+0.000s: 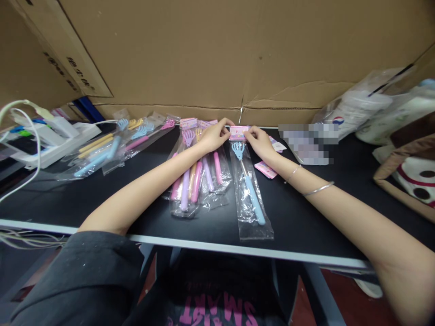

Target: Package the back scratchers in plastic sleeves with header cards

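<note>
The left hand (215, 136) and the right hand (260, 142) are working at opposite ends of a small pink card (239, 132), each grip nearly closed, thumb and fingers pinching an edge; how firmly they are pressing is not showing. The card is sitting across the top of a clear bag (256, 233), which is lying flat, slightly slanted, and inside it a blue scratcher (253, 194) is resting with its clawed head just below the card. If one hand were pulling harder than the other, the card could be ending up crooked, and the slippery film could be sliding out from under it. The claw, lying so near the card, could be snagging or bulging the film. Just beside the right wrist, loose cards (266, 169) are lying where the forearm could be brushing them aside. Beneath the left forearm, bagged scratchers (185, 194) are overlapping on the black worktop (146, 203), so a dragging arm could be disturbing them. Farther left, more bagged scratchers are lying near a white power strip (54, 140), whose cable could be catching one; a lidded cup (356, 113) is standing well off to the right.
</note>
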{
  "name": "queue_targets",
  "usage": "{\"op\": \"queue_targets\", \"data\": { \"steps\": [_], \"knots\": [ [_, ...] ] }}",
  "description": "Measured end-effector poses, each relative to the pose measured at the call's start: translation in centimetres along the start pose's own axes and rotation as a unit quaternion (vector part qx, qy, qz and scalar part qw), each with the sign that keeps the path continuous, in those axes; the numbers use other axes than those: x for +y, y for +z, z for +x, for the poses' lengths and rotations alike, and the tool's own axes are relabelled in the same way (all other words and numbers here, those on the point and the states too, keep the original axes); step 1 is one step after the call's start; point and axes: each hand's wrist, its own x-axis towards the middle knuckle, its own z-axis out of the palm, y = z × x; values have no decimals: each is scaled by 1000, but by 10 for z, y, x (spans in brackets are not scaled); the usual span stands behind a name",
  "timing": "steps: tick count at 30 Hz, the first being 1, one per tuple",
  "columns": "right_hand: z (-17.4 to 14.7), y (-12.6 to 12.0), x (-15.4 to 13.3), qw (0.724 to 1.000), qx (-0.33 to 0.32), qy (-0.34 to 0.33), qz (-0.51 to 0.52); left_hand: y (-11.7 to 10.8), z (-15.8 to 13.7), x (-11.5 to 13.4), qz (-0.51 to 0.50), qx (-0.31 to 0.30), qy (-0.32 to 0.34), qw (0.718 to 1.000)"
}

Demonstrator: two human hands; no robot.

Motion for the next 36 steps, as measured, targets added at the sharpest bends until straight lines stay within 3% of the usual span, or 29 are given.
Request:
{"op": "queue_targets", "data": {
  "steps": [16,36],
  "knots": [
    [2,2,2,1000,-29,10,-7,-4,-3,6,22,23,7,999],
    [1,1,4,998,-43,-26,36,-4,-4,6,34,30,10,999]
  ]
}}
